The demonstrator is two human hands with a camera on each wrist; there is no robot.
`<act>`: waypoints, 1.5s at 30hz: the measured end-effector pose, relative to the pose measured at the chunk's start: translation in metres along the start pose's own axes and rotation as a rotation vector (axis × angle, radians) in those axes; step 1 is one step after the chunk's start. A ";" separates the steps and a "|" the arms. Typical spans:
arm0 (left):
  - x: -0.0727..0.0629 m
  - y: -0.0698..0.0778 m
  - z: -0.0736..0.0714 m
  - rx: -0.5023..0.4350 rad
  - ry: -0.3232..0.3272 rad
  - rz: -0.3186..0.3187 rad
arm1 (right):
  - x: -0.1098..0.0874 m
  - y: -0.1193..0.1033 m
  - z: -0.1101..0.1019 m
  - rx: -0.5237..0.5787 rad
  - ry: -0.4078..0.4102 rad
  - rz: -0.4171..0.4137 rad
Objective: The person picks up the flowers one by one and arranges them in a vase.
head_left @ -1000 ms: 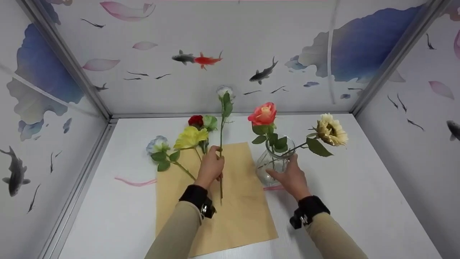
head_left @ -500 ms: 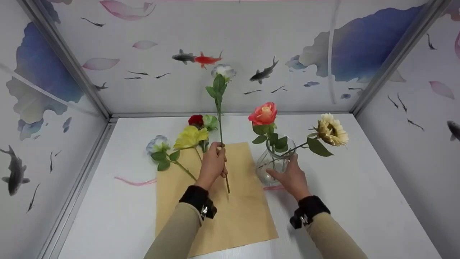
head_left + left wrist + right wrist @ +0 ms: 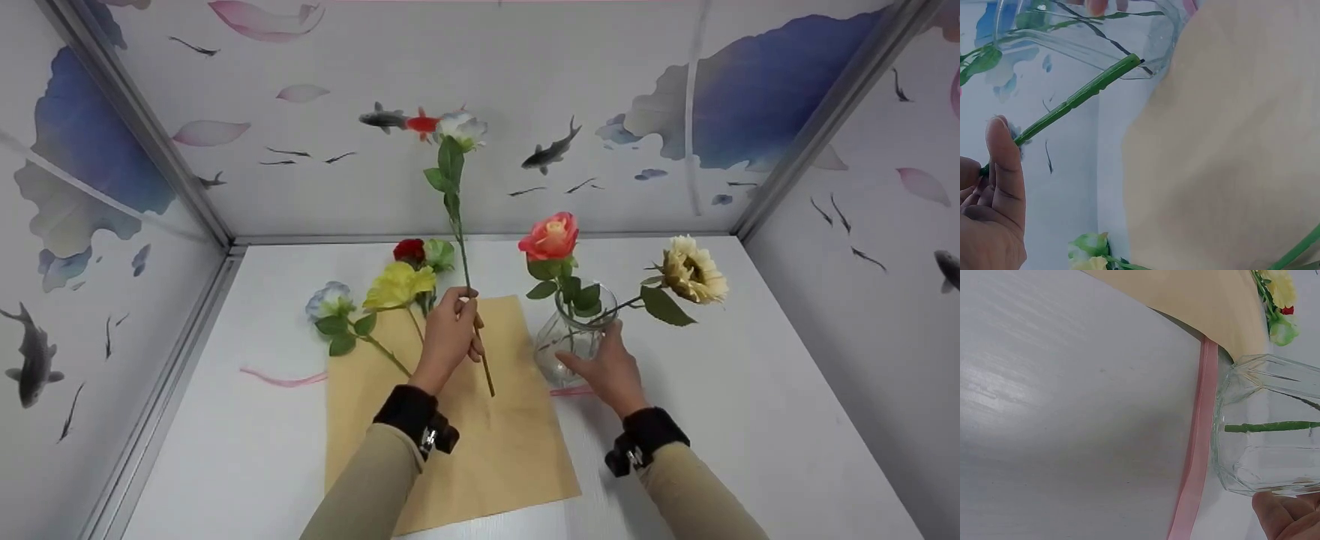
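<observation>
My left hand (image 3: 448, 337) pinches the green stem (image 3: 1081, 95) of a white artificial flower (image 3: 461, 129), raised above the brown paper. Its bloom points up and away, and the bare lower end slants toward the glass vase (image 3: 551, 345). Around the near right side of that vase curves my right hand (image 3: 613, 373), the thumb in front and fingers partly hidden behind. Inside the vase stand a coral rose (image 3: 551, 238) and a cream sunflower (image 3: 691, 271) leaning right. The right wrist view shows fingertips (image 3: 1270, 512) against the glass wall.
Brown paper (image 3: 510, 450) covers the table's middle. On its left part lie a pale blue flower (image 3: 328, 302), a yellow flower (image 3: 400, 286), a dark red one (image 3: 409, 251) and a green one (image 3: 439, 256). A pink ribbon (image 3: 1199, 439) passes beneath the paper. Printed walls enclose the table.
The white flower has risen in my left hand; its bloom tilted slightly left while the stem's lower end swung right toward the vase. My right hand and the vase stay put.
</observation>
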State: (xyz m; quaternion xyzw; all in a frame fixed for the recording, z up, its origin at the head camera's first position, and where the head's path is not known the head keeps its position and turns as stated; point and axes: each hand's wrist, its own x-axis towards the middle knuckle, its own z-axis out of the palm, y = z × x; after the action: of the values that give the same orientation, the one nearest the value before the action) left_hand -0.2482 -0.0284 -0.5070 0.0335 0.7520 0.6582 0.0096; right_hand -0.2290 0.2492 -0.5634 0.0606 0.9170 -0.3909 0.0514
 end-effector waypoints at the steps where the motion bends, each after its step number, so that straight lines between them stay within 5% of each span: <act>1: 0.000 0.002 0.001 -0.008 0.001 0.007 | 0.000 0.000 0.000 0.000 -0.001 0.001; 23: -0.013 0.061 0.020 -0.278 -0.010 0.156 | 0.005 0.001 0.002 -0.001 -0.005 0.038; 45: -0.010 0.072 0.030 -0.359 0.010 0.283 | 0.004 0.001 0.001 0.011 0.002 0.022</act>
State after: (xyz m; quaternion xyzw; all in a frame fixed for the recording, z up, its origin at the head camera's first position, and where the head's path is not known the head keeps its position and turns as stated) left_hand -0.2340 0.0098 -0.4399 0.1330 0.6107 0.7764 -0.0809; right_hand -0.2323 0.2495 -0.5658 0.0715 0.9141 -0.3954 0.0546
